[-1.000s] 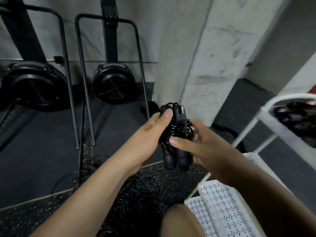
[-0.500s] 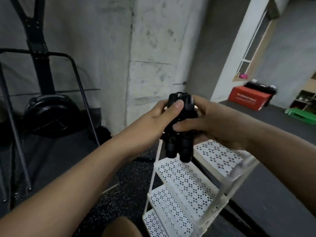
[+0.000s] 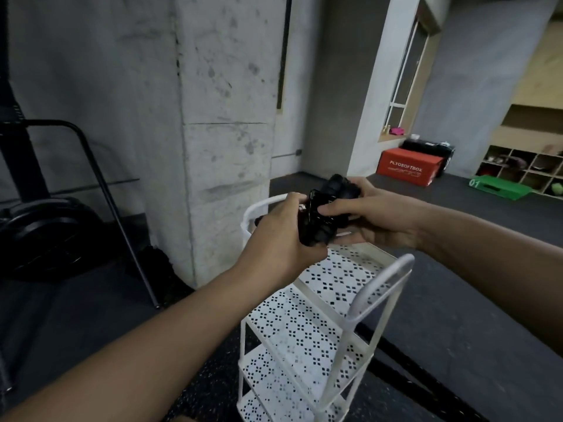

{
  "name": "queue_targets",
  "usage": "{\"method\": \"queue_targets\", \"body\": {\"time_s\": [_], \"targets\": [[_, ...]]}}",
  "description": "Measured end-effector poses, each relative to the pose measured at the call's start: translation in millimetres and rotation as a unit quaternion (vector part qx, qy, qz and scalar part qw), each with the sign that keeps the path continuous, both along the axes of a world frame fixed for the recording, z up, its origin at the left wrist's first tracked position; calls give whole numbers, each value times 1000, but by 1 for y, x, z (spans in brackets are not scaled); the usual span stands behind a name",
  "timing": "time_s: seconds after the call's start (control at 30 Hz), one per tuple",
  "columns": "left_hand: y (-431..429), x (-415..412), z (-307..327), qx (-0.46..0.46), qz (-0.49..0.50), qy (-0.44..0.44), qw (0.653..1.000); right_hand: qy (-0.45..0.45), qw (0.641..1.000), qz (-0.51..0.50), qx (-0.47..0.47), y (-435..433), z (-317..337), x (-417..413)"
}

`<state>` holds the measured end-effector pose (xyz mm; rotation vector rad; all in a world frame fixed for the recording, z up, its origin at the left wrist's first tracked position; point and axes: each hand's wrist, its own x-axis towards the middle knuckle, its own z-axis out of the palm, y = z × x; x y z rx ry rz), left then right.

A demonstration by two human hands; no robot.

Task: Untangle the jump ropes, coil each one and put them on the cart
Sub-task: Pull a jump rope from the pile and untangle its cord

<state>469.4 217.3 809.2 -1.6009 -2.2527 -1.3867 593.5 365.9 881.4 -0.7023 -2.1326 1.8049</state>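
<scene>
A coiled black jump rope [image 3: 327,210], its cord wound around the two handles, is held in front of me above the top shelf of the white cart [image 3: 380,278]. My left hand [image 3: 280,236] grips the bundle from the left and below. My right hand [image 3: 377,217] holds it from the right, thumb across the front. The cart has perforated white shelves, with lower tiers visible under my arms. A dark shape behind my left hand at the cart's far rim is mostly hidden.
A concrete pillar [image 3: 225,132] stands just behind the cart. Black exercise machines [image 3: 45,226] stand at the left. Far right are a red soft box [image 3: 409,167], a green block [image 3: 499,187] and wooden cubbies [image 3: 530,169].
My view has swung right from the machines to the cart. Both hands have carried the coiled rope from over the floor to above the cart's top shelf and tilted it sideways.
</scene>
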Motion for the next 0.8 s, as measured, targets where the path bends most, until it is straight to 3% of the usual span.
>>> {"method": "queue_targets", "body": {"time_s": [0.07,0.23,0.4,0.53,0.67,0.8], "targets": [[8,-4,-6,-45,7,21,999,-37,999,-1,2,17,-9,0],[17,-7,-31,-141,-21,4,990,-200,965,47,161,37,-30,0],[26,-11,-39,-146,-16,2,989,-230,954,44,188,53,-42,-6],[31,-16,-44,-145,41,58,987,-257,943,44,208,56,-51,-9],[32,-19,-45,-145,81,128,978,-315,901,65,290,53,-54,-12],[34,-23,-38,-168,74,139,973,-360,858,78,358,50,-49,-12]]}}
